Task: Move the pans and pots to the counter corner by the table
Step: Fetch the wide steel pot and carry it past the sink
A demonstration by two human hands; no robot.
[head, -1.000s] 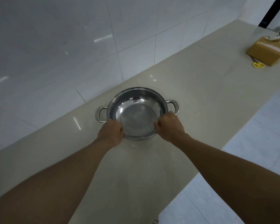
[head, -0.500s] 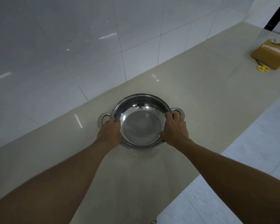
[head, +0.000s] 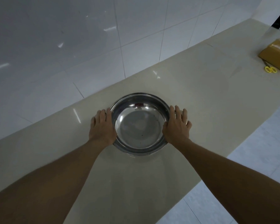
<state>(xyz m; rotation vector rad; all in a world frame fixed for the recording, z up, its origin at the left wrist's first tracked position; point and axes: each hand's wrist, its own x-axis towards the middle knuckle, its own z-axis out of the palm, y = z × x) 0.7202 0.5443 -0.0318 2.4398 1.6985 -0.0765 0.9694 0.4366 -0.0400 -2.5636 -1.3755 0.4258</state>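
Note:
A round stainless-steel pot (head: 140, 125) stands on the beige counter (head: 200, 97), a little in from the tiled wall. My left hand (head: 102, 126) lies over the pot's left handle and hides it. Over the right handle lies my right hand (head: 177, 125), with a bit of metal showing between the fingers. The fingers of both hands reach forward and curl down over the handles, and both palms press against the pot's sides. The pot is empty and sits flat.
A brown cardboard box (head: 275, 54) sits far right on the counter, with yellow-handled scissors (head: 270, 68) beside it. The counter's front edge runs diagonally on the right above a pale tiled floor (head: 257, 151). A white tiled wall (head: 71, 46) bounds the counter's far side.
Both hands have slid from the pot's near rim outward and forward along its sides onto the two handles. The pot stays on the counter.

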